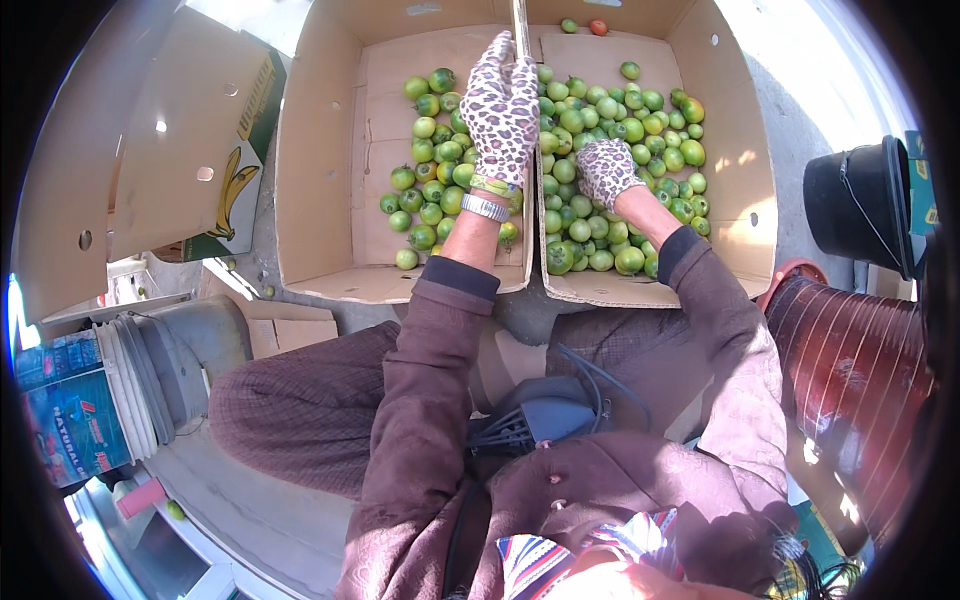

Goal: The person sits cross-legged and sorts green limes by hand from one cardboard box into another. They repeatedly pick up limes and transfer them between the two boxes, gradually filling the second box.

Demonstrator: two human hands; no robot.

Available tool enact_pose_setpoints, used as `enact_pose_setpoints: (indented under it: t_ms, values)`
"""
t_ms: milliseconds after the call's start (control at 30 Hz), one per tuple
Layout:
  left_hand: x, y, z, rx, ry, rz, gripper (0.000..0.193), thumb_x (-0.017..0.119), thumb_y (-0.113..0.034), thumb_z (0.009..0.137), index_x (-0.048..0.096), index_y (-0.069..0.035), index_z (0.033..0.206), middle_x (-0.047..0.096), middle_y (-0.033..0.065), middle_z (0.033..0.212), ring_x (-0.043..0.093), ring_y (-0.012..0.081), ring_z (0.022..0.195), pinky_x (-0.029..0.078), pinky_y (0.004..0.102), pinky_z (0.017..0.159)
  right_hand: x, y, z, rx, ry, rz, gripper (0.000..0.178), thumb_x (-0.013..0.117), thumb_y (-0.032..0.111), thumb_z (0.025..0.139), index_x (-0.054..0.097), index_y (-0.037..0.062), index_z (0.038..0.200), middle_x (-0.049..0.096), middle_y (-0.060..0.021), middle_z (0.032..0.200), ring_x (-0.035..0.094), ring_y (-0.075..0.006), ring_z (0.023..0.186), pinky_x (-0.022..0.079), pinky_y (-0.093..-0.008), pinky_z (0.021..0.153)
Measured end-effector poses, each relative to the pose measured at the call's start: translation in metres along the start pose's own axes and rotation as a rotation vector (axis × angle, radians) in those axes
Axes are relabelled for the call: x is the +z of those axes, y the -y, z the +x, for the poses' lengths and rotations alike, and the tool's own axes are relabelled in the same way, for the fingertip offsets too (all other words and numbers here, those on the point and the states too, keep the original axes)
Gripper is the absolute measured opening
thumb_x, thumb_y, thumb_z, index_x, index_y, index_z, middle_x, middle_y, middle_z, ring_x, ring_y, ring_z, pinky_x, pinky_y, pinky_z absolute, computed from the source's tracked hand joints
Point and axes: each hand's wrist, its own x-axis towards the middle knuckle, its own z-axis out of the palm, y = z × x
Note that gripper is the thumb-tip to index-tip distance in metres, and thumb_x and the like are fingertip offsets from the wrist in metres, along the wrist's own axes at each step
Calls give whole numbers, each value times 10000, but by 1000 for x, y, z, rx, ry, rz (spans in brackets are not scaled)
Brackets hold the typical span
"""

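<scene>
Two open cardboard boxes stand side by side before me. Green tomatoes lie in the left box, and more green tomatoes fill much of the right box. My left hand, in a spotted glove, reaches over the left box beside the adjoining walls. Its fingers are stretched forward, and no tomato shows in them. Down among the tomatoes of the right box is my right hand, also gloved. Its fingers curl downward, and whatever they hold is hidden.
One reddish tomato lies at the right box's far end. A black bucket and a dark red ribbed container stand at the right. On the left are a banana-printed carton and stacked buckets.
</scene>
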Motion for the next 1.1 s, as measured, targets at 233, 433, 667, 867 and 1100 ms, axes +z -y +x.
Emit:
enact_pose_setpoints:
  t_ms: [233,433,667,867,1100]
  values:
    - [5,-6,-7,416,221,300,437,715,-192,816,610,-70,1222,661,113,1063,662,215,929,526,337,847,-62,-24,-12,83,-894,349,357,736,268,749,676,97,1056,672,-97,952,642,-276,888,510,-387,794]
    - [17,-13,-22,178,376,54,476,685,-96,826,562,-64,1285,628,125,1167,626,210,1052,502,317,930,-55,-27,-15,-109,-1109,249,477,727,115,697,661,130,1169,659,-45,922,612,-231,825,489,-350,735]
    - [-14,2,18,-442,-64,-684,341,552,-74,943,495,56,1253,607,191,1136,658,274,942,582,358,783,-58,-39,-15,-7,-1015,394,359,662,170,846,643,134,1203,685,-66,999,639,-235,892,505,-357,798]
    - [-49,36,12,-308,466,897,564,557,-371,932,467,49,1297,540,198,1325,476,255,1270,366,372,1073,-13,-71,-21,177,-163,200,289,629,210,814,640,117,1087,652,-140,1043,626,-313,977,493,-426,850]
    - [-43,58,13,-443,178,-308,518,301,-312,1010,401,68,1349,510,263,1323,470,351,1256,344,461,1082,6,-64,-14,29,267,209,276,640,107,774,675,71,1045,673,-172,1048,647,-336,975,525,-430,839]
